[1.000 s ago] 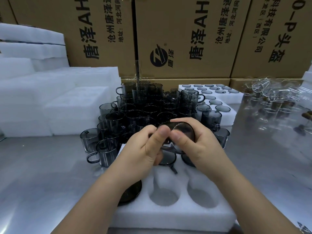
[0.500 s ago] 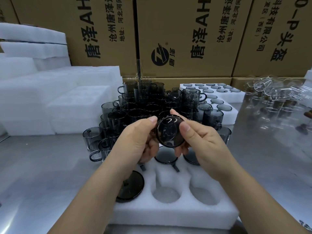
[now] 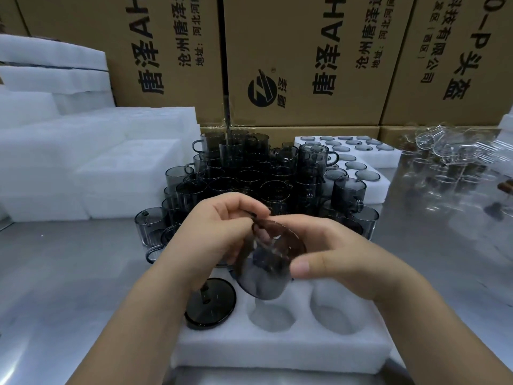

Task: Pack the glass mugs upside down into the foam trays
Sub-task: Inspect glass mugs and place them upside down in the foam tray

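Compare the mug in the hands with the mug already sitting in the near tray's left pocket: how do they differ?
The held mug is in the air, tilted, above the foam tray's middle pocket; the seated mug sits sunk in its pocket, base up and level. The left hand and right hand both grip the held mug; no fingers are on the seated mug. Both are smoky grey glass.

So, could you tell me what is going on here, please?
A person is packing smoky glass mugs into a foam tray. The left hand pinches the handle of a tilted mug and the right hand grips its body, above an empty pocket. An inverted mug sits in the near left pocket; loose mugs wait behind.
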